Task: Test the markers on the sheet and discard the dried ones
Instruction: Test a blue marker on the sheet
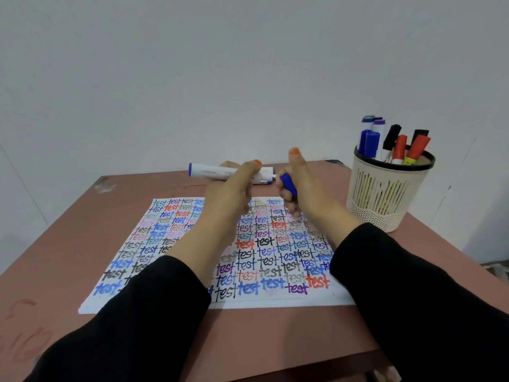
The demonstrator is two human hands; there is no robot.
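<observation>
- Pale grey wall (192, 64) is filling the upper half of the head view, and a reddish-brown table (82, 230) is carrying everything below it.
- The left hand (234, 188) is gripping a white marker (212, 171) round its barrel, thumb up. It is holding the marker level above the far edge of the sheet (275, 244), with the blue butt end pointing left.
- The right hand (301, 188) is clenching a blue cap (288, 183) just beside the marker's writing end, and the two are looking apart rather than joined.
- The marker is looking light and stiff, and its smooth plastic barrel may be slipping in a loose grip. Taking it mid-barrel is probably suiting it best.
- The cap is small and easy to drop, so keeping it inside a closed fist is making sense.
- The sheet is thin paper lying flat and crowded with the word "test". It is likely sliding under a nib unless something is pinning it.
- A pale basket (385, 194) is standing at the far right, well apart from both hands, with more markers (385, 142) sticking up out of it.
- The nib is hiding behind the left hand's fingers.
- A white-and-green shape just beyond the fingers is either the marker's neck or a second marker; I cannot tell which.
- Black sleeves (137, 312) are covering the sheet's near-left part, and no place for discards is showing.
</observation>
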